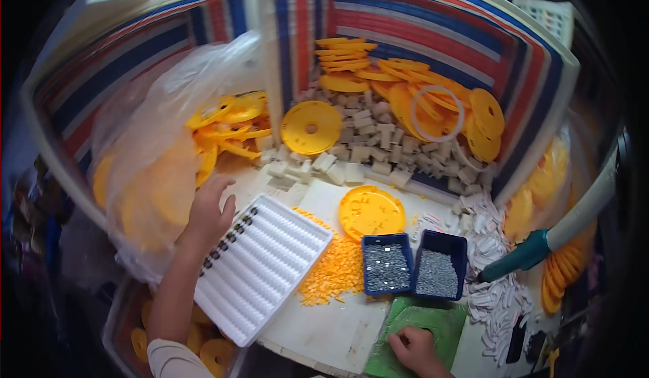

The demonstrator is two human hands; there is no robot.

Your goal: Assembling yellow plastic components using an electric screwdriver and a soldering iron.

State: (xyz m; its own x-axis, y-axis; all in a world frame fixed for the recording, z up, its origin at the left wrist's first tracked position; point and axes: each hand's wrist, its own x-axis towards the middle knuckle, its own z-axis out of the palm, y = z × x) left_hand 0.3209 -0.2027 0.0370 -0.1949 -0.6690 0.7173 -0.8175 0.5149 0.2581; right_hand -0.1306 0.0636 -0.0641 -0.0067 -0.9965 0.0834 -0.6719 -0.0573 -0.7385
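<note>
My left hand (pixel 215 205) is raised at the left, thumb and fingers apart and nothing in them. It is just short of a pile of yellow plastic parts (pixel 233 111) beside a clear plastic bag (pixel 162 128). Below its fingers lies a white ribbed tray (pixel 260 270) with a row of small black pieces (pixel 226 241) along its left edge. My right hand (pixel 414 347) rests over a green mat (pixel 433 317) at the near edge, fingers curled together; what they hold, if anything, is hidden. Beyond the mat stand two blue bins (pixel 465 260) of small metal parts (pixel 436 273).
A round yellow disc (pixel 372 214) lies behind small orange pieces (pixel 331 270). White blocks (pixel 378 138) and yellow discs (pixel 311 127) fill a striped-walled compartment. White curved parts (pixel 497 310) cover the right side, near a teal-handled tool (pixel 517 256). A bin (pixel 122 324) sits lower left.
</note>
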